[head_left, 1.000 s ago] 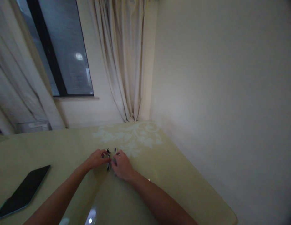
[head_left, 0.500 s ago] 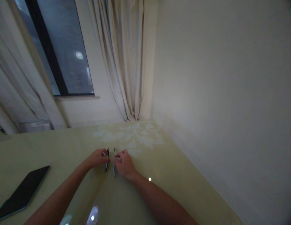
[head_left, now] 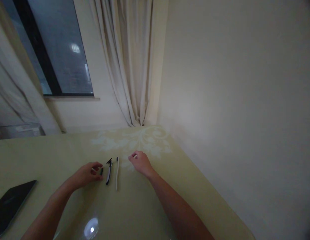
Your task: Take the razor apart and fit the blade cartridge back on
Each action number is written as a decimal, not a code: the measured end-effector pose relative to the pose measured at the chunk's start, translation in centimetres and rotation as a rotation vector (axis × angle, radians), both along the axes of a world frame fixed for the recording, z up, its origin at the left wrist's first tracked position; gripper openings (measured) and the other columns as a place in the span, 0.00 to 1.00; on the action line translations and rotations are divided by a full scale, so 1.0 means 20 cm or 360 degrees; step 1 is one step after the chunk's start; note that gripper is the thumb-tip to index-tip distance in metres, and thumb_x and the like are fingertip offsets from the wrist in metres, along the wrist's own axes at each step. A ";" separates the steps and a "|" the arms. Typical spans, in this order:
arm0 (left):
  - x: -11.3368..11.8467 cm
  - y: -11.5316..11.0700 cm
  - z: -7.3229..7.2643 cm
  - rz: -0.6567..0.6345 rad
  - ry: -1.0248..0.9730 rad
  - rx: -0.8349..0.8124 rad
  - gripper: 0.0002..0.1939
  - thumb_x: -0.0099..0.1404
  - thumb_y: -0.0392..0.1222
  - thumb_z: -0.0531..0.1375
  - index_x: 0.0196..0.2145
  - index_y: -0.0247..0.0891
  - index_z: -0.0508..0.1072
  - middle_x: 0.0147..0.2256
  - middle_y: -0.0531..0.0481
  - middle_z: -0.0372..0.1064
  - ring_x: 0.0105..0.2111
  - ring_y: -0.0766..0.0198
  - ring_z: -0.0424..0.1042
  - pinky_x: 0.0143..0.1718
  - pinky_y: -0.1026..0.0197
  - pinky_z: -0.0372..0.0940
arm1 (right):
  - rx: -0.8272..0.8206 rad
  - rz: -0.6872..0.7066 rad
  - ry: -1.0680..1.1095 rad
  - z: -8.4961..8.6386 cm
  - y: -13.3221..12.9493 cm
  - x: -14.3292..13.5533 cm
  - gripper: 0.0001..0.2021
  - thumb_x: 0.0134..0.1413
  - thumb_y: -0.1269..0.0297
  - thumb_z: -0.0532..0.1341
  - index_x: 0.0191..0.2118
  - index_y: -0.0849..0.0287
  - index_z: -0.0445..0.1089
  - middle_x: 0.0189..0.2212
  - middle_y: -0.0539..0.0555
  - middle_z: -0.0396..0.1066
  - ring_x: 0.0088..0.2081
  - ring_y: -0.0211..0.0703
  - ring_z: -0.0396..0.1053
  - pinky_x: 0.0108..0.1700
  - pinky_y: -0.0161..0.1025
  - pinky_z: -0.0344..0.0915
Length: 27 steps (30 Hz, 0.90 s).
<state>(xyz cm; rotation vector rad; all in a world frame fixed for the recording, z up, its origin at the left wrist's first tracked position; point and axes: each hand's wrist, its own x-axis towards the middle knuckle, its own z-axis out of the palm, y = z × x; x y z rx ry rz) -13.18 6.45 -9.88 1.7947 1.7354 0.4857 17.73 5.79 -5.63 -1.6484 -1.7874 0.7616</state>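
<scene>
On the pale yellow-green tabletop, a razor [head_left: 109, 172] with a dark head and a grey-and-black handle lies beside a white toothbrush [head_left: 117, 175] with a dark-bristled head. Both lie roughly parallel, heads toward the far side. My left hand [head_left: 88, 174] is just left of the razor, thumb and fingers curled about a small dark stick-like piece [head_left: 101, 171], whose kind I cannot make out. To the right of the toothbrush, apart from it, is my right hand [head_left: 141, 162] with its fingertips pinched together. Whatever may be between them is too small to name.
A dark flat panel, like a tablet or thin laptop [head_left: 13, 205], lies at the table's left. Beyond the far edge hang cream curtains [head_left: 137, 66] by a window [head_left: 57, 50]. A plain wall [head_left: 232, 100] runs along the right edge of the table [head_left: 145, 213].
My right hand has moved off the toothbrush, right and away. My left hand has left the razor and shifted left to the small dark piece. The camera view has turned slightly right.
</scene>
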 end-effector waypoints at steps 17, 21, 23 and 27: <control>0.05 -0.01 0.03 -0.0110 0.0140 0.0110 0.19 0.48 0.47 0.65 0.40 0.40 0.81 0.41 0.43 0.82 0.39 0.49 0.81 0.43 0.55 0.73 | 0.0331 0.0714 -0.0556 -0.15 -0.26 -0.19 0.18 0.70 0.50 0.62 0.54 0.56 0.76 0.54 0.63 0.73 0.52 0.59 0.76 0.50 0.52 0.75; 0.07 -0.02 0.06 -0.0117 0.0200 0.0117 0.20 0.49 0.46 0.65 0.40 0.39 0.81 0.43 0.41 0.82 0.40 0.49 0.81 0.45 0.55 0.73 | 0.0251 0.0601 -0.0665 -0.12 -0.24 -0.17 0.11 0.69 0.62 0.61 0.52 0.60 0.75 0.52 0.64 0.73 0.48 0.56 0.77 0.48 0.48 0.74; 0.08 -0.03 0.07 -0.0115 0.0238 0.0112 0.21 0.49 0.46 0.65 0.41 0.38 0.82 0.42 0.41 0.82 0.41 0.49 0.81 0.45 0.56 0.73 | 0.0208 0.0550 -0.0700 -0.11 -0.23 -0.15 0.11 0.69 0.67 0.59 0.51 0.60 0.74 0.51 0.64 0.74 0.46 0.53 0.77 0.46 0.46 0.73; 0.11 -0.05 0.12 -0.0087 0.0332 0.0098 0.26 0.50 0.44 0.66 0.48 0.39 0.81 0.41 0.43 0.82 0.39 0.50 0.82 0.42 0.57 0.72 | 0.0163 0.0500 -0.0733 -0.10 -0.21 -0.12 0.12 0.67 0.71 0.57 0.51 0.61 0.74 0.50 0.65 0.75 0.43 0.52 0.76 0.44 0.44 0.70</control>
